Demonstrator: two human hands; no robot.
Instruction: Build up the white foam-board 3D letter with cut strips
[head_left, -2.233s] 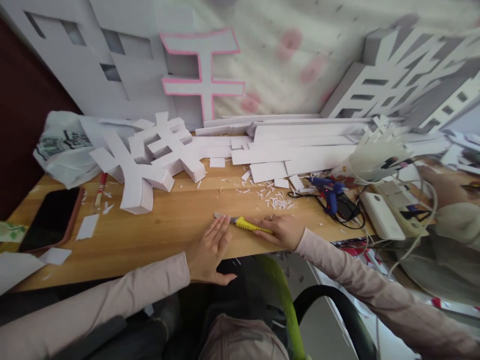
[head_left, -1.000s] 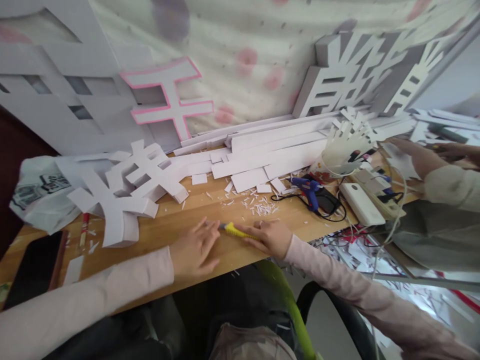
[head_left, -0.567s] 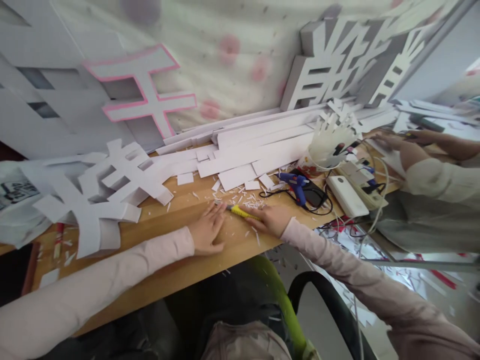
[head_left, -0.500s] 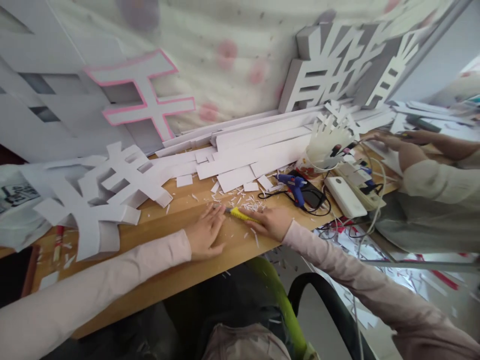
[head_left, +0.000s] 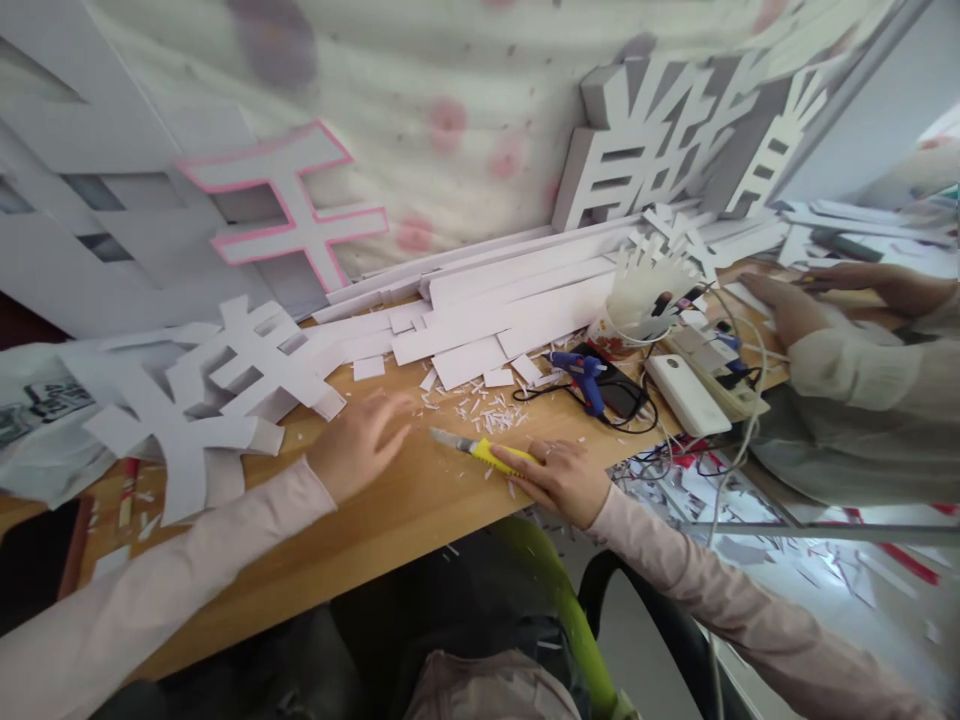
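Observation:
My right hand (head_left: 561, 480) lies on the wooden table (head_left: 420, 500) near its front edge and holds a yellow utility knife (head_left: 480, 449) with its blade out to the left. My left hand (head_left: 358, 443) hovers blurred over the table, fingers loosely spread, holding nothing. It is just right of a white foam character (head_left: 217, 385) and left of the knife's blade. Small white scraps (head_left: 487, 412) litter the wood beyond the knife.
Long white foam strips (head_left: 517, 305) are piled along the back. A blue glue gun (head_left: 581, 370) with black cable, a white power strip (head_left: 686, 392) and a cup (head_left: 626, 310) sit right. Another person's hand (head_left: 780, 305) works at far right. A phone (head_left: 37, 560) lies left.
My left hand has lifted off the table and moved left, away from the knife toward the white foam character. My right hand with the knife drew back toward the table edge.

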